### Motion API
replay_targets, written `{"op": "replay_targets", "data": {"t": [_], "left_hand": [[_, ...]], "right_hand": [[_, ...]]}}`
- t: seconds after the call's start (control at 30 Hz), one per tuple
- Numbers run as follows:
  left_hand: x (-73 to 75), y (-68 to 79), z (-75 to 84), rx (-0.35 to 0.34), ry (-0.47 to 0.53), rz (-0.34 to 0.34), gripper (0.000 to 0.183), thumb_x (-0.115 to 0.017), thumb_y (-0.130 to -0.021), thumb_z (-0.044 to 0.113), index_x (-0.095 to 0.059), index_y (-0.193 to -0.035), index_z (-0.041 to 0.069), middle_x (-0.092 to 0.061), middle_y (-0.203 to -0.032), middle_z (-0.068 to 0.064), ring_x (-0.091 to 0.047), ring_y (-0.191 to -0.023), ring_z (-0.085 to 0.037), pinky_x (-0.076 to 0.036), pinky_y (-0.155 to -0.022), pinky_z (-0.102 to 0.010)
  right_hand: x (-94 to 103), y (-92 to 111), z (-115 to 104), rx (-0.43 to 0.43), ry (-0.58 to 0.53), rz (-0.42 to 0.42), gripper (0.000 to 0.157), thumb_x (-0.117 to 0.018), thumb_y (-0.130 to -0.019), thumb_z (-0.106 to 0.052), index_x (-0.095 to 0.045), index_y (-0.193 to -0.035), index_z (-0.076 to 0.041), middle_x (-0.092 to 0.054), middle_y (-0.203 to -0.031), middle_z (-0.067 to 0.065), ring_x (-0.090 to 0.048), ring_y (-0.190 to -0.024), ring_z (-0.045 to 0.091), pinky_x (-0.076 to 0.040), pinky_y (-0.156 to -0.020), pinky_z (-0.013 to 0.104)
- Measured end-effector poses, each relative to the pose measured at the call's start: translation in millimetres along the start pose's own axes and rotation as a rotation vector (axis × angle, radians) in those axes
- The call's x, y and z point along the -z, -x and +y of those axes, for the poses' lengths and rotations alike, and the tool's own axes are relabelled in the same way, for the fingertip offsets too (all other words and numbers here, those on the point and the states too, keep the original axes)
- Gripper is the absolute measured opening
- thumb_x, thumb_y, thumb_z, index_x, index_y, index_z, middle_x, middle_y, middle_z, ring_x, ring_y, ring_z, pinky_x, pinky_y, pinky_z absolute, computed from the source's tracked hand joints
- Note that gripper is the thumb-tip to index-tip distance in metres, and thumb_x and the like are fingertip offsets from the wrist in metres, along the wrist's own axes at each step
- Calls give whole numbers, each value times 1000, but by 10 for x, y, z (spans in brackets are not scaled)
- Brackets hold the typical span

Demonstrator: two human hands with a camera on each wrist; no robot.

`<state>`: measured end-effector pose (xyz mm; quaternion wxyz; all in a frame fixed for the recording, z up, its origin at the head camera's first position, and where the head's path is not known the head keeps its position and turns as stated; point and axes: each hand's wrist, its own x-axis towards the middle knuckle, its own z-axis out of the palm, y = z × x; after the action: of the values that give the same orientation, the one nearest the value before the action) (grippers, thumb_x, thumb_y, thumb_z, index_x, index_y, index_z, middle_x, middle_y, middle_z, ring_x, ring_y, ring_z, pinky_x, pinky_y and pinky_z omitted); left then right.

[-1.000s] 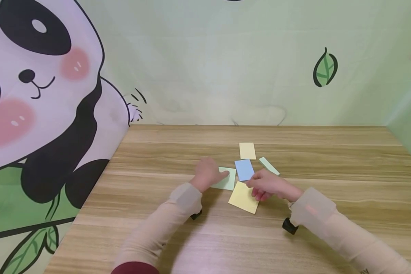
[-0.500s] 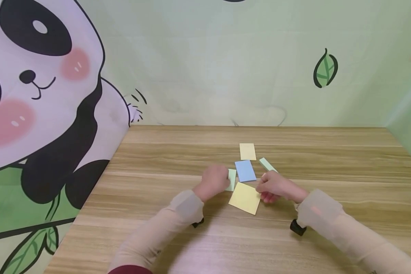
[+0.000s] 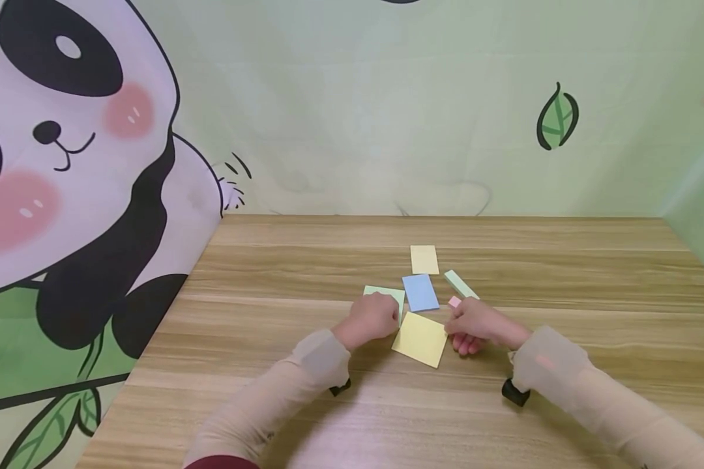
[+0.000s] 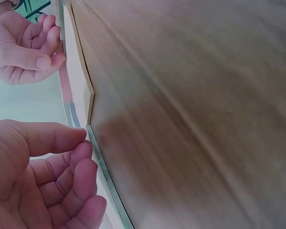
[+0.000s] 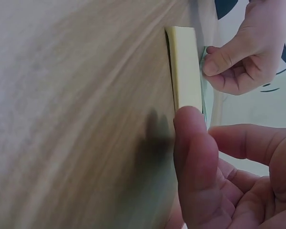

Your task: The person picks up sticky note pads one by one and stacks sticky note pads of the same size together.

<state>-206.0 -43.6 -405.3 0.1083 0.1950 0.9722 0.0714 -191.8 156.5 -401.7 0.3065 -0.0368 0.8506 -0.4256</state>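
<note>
Five-sided clutter aside, a yellow sticky note pad (image 3: 420, 340) lies flat at the front of a small group of pads. My right hand (image 3: 481, 322) pinches its right corner between thumb and index finger, as the right wrist view shows close up. To its left is a light green sticky note pad (image 3: 384, 291), partly covered by my left hand (image 3: 371, 319). The left thumb and index finger pinch the green pad's near right corner. In the left wrist view the green pad's edge (image 4: 109, 176) runs beside the curled left fingers. A blue sticky note pad (image 3: 420, 292) lies between and behind them.
A pale yellow pad (image 3: 425, 260) lies behind the blue one. A narrow green strip pad (image 3: 461, 284) and a small pink piece (image 3: 454, 302), mostly hidden, lie by my right hand. A patterned cloth wall (image 3: 387, 117) borders the wooden table (image 3: 305, 260) at the back.
My left hand has slid across the green pad to its near right corner, uncovering its far side. The right hand has shifted right to the yellow pad's corner, and the pink piece now shows.
</note>
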Motion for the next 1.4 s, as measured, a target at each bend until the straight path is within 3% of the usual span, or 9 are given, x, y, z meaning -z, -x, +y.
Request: {"op": "replay_targets", "data": {"t": [0.27,0.5,0.7,1.4], "left_hand": [[-18,-1,36,-8,2,-54,32,-48,-71,3,-31,-47,17,-26,-44,6,-26,-42,-8,-19,-38,-20],[-26,-8,40,13,-22,-78,25,-52,-71,7,-42,-51,18,-39,-51,6,-37,-48,-9,-28,-40,-23],[-37,0,35,13,-16,-97,28,-51,-70,6,-39,-48,18,-35,-49,6,-35,-47,-9,-26,-40,-23],[-52,66,73,-6,-7,-75,24,-54,-70,11,-46,-49,19,-38,-50,7,-36,-46,-9,-28,-39,-23]], "right_hand": [[-11,-19,24,-9,1,8,18,-50,-84,-6,-57,-71,4,-55,-51,3,-54,-43,8,-45,-42,20],[-17,-50,58,-24,-11,13,18,-50,-84,-5,-56,-70,4,-55,-51,3,-54,-43,8,-46,-42,21],[-19,-53,48,-27,-28,21,16,-50,-84,-5,-57,-74,5,-57,-52,3,-55,-44,8,-46,-43,21],[-51,-98,76,-22,-105,76,10,-46,-82,1,-54,-79,7,-58,-57,5,-56,-46,9,-47,-43,21]]}}
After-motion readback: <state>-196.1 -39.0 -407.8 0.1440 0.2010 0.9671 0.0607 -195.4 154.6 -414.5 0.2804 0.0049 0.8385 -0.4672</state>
